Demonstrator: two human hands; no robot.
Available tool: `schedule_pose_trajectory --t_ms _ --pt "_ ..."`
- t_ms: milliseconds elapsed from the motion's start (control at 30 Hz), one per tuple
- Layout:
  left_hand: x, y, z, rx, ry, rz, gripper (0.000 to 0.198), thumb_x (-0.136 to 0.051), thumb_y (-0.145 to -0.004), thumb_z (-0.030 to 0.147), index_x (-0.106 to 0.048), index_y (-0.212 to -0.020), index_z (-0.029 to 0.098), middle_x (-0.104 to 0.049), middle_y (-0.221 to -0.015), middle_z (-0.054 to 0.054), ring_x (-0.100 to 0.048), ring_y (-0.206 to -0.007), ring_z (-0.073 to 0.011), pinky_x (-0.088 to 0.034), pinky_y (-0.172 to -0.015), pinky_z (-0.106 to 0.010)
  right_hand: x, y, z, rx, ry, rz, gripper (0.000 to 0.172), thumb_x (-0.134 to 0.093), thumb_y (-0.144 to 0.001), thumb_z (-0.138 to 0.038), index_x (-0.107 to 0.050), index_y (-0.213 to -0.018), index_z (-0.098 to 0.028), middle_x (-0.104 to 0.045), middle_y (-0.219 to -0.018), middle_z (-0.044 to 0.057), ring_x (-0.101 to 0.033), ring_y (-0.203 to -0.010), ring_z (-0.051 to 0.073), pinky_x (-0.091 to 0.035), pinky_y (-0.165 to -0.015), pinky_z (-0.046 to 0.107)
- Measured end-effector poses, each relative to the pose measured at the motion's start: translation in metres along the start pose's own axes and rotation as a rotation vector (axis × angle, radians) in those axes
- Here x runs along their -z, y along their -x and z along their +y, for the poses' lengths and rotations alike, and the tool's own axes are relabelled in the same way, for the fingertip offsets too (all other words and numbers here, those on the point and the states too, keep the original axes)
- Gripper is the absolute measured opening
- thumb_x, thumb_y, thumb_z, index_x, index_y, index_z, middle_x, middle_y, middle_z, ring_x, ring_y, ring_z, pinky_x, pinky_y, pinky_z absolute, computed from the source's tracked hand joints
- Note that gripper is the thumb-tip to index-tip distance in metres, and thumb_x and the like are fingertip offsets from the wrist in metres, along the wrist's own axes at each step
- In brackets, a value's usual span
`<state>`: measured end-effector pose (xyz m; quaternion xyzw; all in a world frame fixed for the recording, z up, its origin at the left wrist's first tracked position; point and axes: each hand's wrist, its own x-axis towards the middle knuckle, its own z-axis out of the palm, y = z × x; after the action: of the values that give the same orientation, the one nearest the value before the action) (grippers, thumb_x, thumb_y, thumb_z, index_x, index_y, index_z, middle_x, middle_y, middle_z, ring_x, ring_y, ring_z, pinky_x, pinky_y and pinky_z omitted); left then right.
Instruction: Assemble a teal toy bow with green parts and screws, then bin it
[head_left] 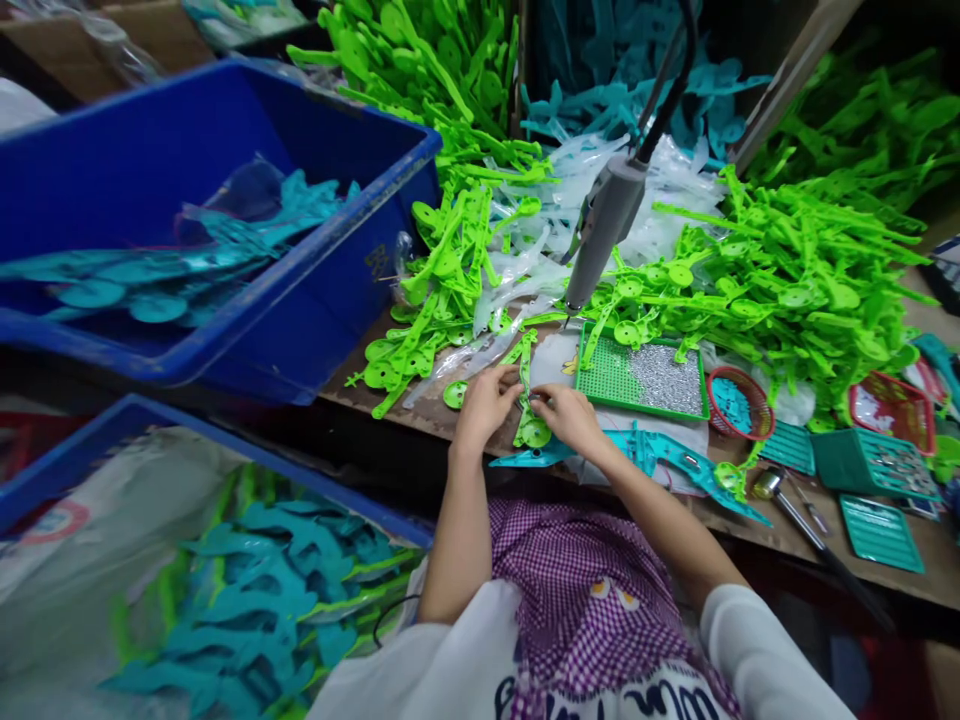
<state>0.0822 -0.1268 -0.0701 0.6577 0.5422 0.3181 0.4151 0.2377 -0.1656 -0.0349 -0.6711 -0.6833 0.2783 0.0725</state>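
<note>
My left hand (491, 400) and my right hand (564, 412) meet at the bench's front edge, over a lime-green plastic part (534, 432) with a round disc at its near end. Fingers of both hands are pinched together at this part's narrow stem. Something small and dark seems to be between the right fingertips; its kind is too small to tell. Just in front of my wrists lies a long turquoise plastic piece (675, 462). A grey electric screwdriver (607, 225) hangs by its cord above the work. Behind my right hand sits a green tray (615, 375) with small silvery screws.
Heaps of lime-green parts (810, 270) cover the bench's back and right. A blue bin (360, 230) with turquoise parts stands left. Red basket (739, 400), teal box (874, 462) and hammer (795, 510) lie right. A lower bin (285, 440) holds more parts.
</note>
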Motion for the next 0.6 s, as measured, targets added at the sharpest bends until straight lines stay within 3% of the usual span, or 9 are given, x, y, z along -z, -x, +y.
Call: schedule_pose_trajectory --t_ms 133,267,333,433,600 --pt "-0.01 -0.005 -0.01 -0.011 0.128 -0.044 0.045 -0.067 -0.076 0.017 -0.064 -0.122 0.015 -0.071 -0.088 -0.005 -0.067 -0.077 -0.0171 -0.055 -0.073 -0.029 -0.015 -0.011 0.013 0.016 -0.329 0.0 0.029 -0.057 -0.088 -0.024 -0.069 -0.113 -0.018 -0.073 -0.092 0.002 -0.064 -0.078 0.015 -0.047 -0.074 0.025" --pt "-0.013 -0.002 -0.019 0.034 0.194 -0.034 0.037 -0.068 -0.074 0.019 -0.07 -0.11 0.012 -0.072 -0.085 -0.007 -0.067 -0.074 -0.0181 -0.055 -0.068 -0.029 -0.025 -0.018 0.024 0.03 -0.566 -0.01 0.028 -0.056 -0.086 -0.019 -0.071 -0.109 -0.013 -0.07 -0.08 0.001 -0.058 -0.066 0.013 -0.044 -0.064 0.023" --pt "-0.011 -0.003 -0.021 0.027 0.19 -0.047 0.031 -0.066 -0.075 0.021 -0.073 -0.105 0.014 -0.074 -0.089 -0.008 -0.068 -0.075 -0.0189 -0.056 -0.069 -0.03 -0.025 -0.015 0.024 0.086 -0.486 0.032 0.027 -0.056 -0.087 -0.018 -0.072 -0.108 -0.016 -0.071 -0.086 0.003 -0.061 -0.074 0.014 -0.045 -0.071 0.024" --pt "-0.006 -0.008 -0.022 0.025 0.165 -0.073 0.027 -0.063 -0.079 0.025 -0.076 -0.101 0.016 -0.076 -0.098 -0.009 -0.07 -0.079 -0.0205 -0.057 -0.072 -0.031 -0.02 -0.005 0.016 0.159 -0.173 0.072 0.029 -0.052 -0.092 -0.019 -0.071 -0.114 -0.021 -0.07 -0.1 0.006 -0.063 -0.09 0.017 -0.044 -0.081 0.026" --pt "-0.005 -0.013 -0.014 0.1 0.113 -0.085 0.023 -0.064 -0.076 0.021 -0.076 -0.095 0.014 -0.077 -0.09 -0.009 -0.071 -0.08 -0.0227 -0.056 -0.075 -0.033 -0.011 0.016 0.0 0.204 0.265 -0.014 0.038 -0.036 -0.102 -0.026 -0.057 -0.133 -0.021 -0.067 -0.108 0.01 -0.064 -0.091 0.019 -0.043 -0.077 0.028"
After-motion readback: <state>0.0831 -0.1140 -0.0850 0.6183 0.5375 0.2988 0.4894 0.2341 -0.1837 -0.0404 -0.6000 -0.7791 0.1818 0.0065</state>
